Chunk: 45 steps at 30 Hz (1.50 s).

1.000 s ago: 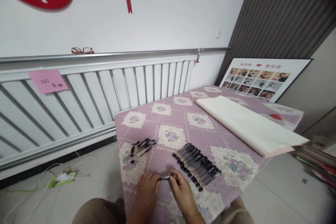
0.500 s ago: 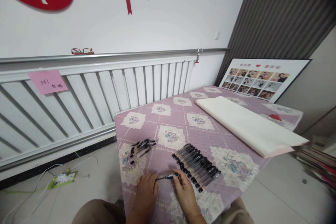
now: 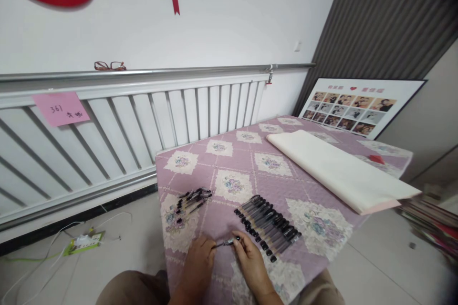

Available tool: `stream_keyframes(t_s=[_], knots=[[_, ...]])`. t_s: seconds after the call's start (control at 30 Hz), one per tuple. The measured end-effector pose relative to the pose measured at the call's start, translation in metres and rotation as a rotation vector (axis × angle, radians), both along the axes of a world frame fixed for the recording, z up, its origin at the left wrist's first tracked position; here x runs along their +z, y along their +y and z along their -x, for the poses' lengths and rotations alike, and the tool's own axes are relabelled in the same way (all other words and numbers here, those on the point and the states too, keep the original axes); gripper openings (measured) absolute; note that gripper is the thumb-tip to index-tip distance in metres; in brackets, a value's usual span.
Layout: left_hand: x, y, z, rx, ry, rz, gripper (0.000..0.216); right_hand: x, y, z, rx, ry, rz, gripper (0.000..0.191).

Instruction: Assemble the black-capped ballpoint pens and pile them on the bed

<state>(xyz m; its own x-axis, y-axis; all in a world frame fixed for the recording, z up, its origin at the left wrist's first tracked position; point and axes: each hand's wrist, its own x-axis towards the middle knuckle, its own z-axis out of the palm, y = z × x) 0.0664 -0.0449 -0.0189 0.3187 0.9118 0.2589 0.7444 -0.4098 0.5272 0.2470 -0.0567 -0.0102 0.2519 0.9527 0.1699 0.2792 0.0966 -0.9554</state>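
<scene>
A dark pen [image 3: 226, 242] is held level between my two hands, just above the near part of the table. My left hand [image 3: 200, 262] is closed on its left end, fingers curled and partly hiding it. My right hand [image 3: 249, 259] pinches the right end, near a black part with a light label. Right of my right hand lies a slanting row of several pens [image 3: 275, 228] side by side, with black ends. Beyond my left hand a smaller, looser heap of black pen parts or pens [image 3: 193, 201] rests on the cloth.
The table wears a purple flowered cloth [image 3: 238, 150]. A folded cream sheet [image 3: 332, 167] lies at the right, with a photo board [image 3: 361, 105] behind it. A white radiator [image 3: 179, 116] runs along the wall. On the floor at left is a power strip [image 3: 84, 244] with cables.
Both hands stay close together on the pen. The right fingers have shifted slightly and the left fingers curl more tightly around its end. The view has tilted a little.
</scene>
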Motion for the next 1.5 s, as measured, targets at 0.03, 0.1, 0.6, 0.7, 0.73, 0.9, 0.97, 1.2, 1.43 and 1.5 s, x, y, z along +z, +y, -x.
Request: stream_keyframes(t_s=[0.03,0.1,0.6,0.7,0.73,0.9,0.97,1.2,1.43,1.5], knots=[[0.0,0.0,0.0,-0.004,-0.005,0.0,0.024,0.0,0.0,0.0,0.007,-0.002,0.007,0.033],[0.0,0.0,0.001,-0.011,-0.012,-0.005,0.022,0.001,0.0,-0.001,0.023,-0.002,0.019,0.034],[-0.011,-0.003,0.001,-0.015,-0.007,-0.108,0.021,0.004,-0.002,0.002,0.041,0.05,-0.002,0.036],[-0.009,-0.001,-0.002,-0.014,-0.023,-0.048,0.022,0.005,-0.003,0.002,0.01,0.003,-0.021,0.036],[-0.008,0.0,-0.002,-0.014,-0.031,-0.024,0.023,0.005,-0.003,0.002,0.008,-0.018,-0.023,0.037],[-0.01,0.004,-0.001,0.035,-0.121,0.021,0.025,0.003,-0.009,0.002,-0.051,-0.061,-0.057,0.046],[-0.012,0.008,0.0,0.081,-0.152,0.015,0.025,0.0,-0.014,0.001,-0.08,-0.1,-0.092,0.041],[0.01,0.036,-0.024,0.116,-0.107,0.146,0.026,-0.009,-0.024,0.002,0.002,-0.39,-0.226,0.019],[0.047,0.077,-0.096,-0.043,0.096,0.219,0.02,-0.023,-0.017,0.002,0.017,-0.512,-0.247,0.022],[0.049,0.086,-0.115,-0.06,0.118,0.203,0.018,-0.028,-0.016,0.0,0.028,-0.511,-0.244,0.022]])
